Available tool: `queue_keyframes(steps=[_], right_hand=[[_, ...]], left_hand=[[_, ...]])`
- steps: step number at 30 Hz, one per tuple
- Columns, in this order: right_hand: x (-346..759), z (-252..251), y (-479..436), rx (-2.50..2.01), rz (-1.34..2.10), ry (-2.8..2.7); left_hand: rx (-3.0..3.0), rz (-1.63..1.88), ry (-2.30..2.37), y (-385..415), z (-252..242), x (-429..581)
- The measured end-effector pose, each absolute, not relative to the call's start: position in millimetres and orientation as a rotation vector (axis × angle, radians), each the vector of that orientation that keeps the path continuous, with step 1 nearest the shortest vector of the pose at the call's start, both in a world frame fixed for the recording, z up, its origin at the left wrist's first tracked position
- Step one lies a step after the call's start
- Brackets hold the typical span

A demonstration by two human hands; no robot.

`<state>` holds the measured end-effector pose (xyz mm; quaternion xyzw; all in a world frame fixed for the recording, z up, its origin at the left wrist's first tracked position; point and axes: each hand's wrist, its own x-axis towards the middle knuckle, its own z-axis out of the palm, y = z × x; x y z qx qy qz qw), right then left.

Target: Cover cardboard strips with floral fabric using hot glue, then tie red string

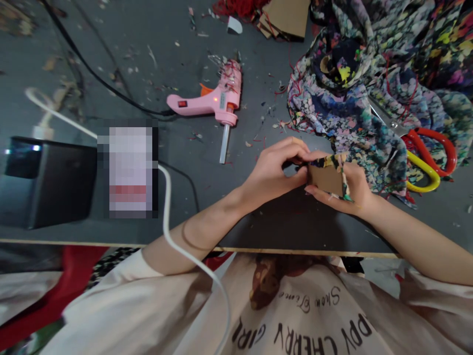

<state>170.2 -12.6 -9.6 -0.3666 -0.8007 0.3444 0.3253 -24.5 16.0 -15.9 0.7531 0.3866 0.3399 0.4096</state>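
Observation:
Between my hands, above the table's front part, is a small brown cardboard piece [325, 179] with dark floral fabric along its top and right edges. My right hand [349, 190] is closed around its right side and lower edge. My left hand [283, 165] pinches at its upper left corner, thumb and fingers pressed together there. Just behind and to the right lies a heap of floral fabric [318, 108]. Scissors [424, 148] with red and yellow handles rest on that cloth, their blades partly covered by it.
A pink glue gun [221, 101] with a clear stick lies left of my hands, its orange light lit. Cardboard pieces [286, 19] and red thread [240, 7] are at the back. At left stand a black box [62, 182], a blurred-out object [131, 167] and a white cable [168, 212].

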Motion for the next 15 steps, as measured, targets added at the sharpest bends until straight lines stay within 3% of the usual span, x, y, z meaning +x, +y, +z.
queue_keyframes(steps=[15], right_hand=[[165.5,-13.0,-11.9,-0.826,0.705,-2.118]], left_hand=[[1.961,0.908,0.860,16.0,-16.3,-25.9]])
